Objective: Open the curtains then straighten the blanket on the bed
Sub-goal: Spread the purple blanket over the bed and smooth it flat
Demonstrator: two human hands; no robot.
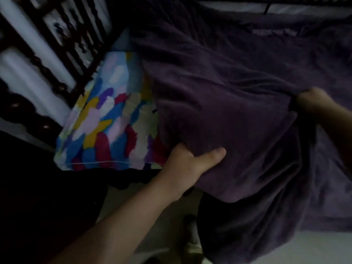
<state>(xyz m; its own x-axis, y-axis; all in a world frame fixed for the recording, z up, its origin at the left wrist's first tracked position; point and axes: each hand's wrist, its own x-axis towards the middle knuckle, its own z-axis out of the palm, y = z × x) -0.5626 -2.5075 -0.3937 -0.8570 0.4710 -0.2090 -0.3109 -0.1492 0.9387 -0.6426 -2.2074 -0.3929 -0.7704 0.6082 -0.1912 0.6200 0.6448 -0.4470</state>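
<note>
Left hand [187,161] is clenched on a fold of the blanket [219,96], thumb lying on top of the cloth and the other fingers tucked under it. Right hand [312,101], off to its right and a little farther up the bed, pinches another bunch of the same edge. The blanket runs away from both hands toward the far rail, rumpled, with a loose flap hanging below the left hand over the bed's near side. Just left of the left hand lies the pillow [106,121], partly under the cloth. Judging by this, the pull should go along the line between the hands, spreading the edge flat. Curtains are out of view.
</note>
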